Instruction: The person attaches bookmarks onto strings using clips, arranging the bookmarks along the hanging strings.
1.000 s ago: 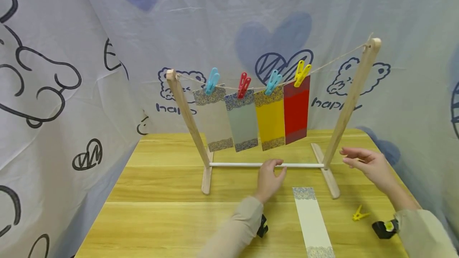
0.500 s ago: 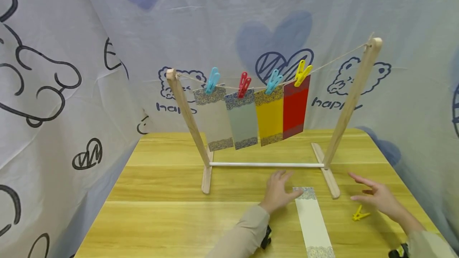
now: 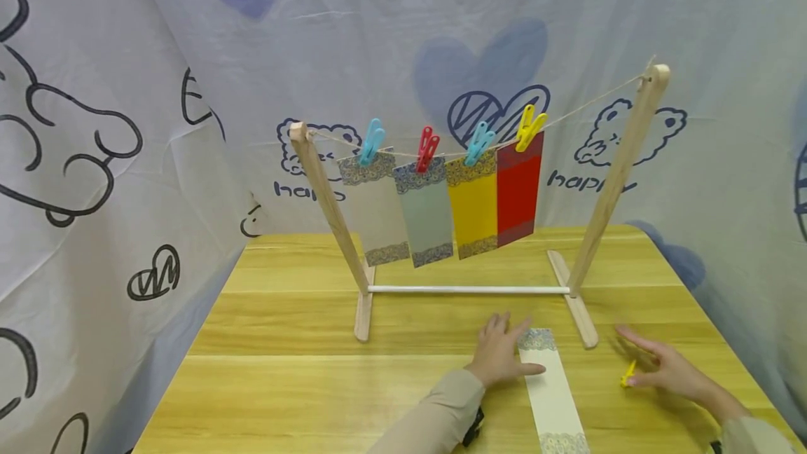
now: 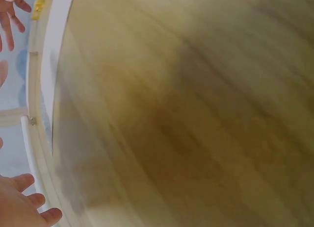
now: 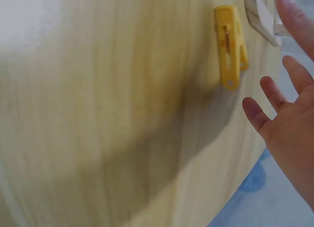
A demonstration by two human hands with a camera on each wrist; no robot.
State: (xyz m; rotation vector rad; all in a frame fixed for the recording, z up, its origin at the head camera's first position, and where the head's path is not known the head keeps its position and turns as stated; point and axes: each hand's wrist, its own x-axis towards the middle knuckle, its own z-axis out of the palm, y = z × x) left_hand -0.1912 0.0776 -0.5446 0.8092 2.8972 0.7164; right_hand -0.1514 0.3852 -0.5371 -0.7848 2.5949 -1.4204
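In the head view my left hand (image 3: 499, 354) hovers with spread fingers at the left edge of a cream paper strip (image 3: 555, 398) with lace-patterned ends, which lies flat on the wooden table. Its thumb overlaps the strip in this view. My right hand (image 3: 671, 368) is beside a yellow clothespin (image 3: 628, 374) on the table, thumb over it and fingers apart. The right wrist view shows that clothespin (image 5: 228, 48) lying on the wood, with the right hand's fingers (image 5: 277, 92) spread close by and nothing held.
A wooden stand with a right post (image 3: 621, 174), left post (image 3: 330, 209) and white crossbar (image 3: 466, 290) carries a string. From it hang a cream card (image 3: 378, 219), a pale green card (image 3: 427, 219), a yellow card (image 3: 476, 209) and a red card (image 3: 518, 195), each clipped with a clothespin.
My left hand has moved from near the crossbar toward me, to the cream strip. The right hand has come down from beside the right post to the yellow clothespin. The hanging cards swung slightly.
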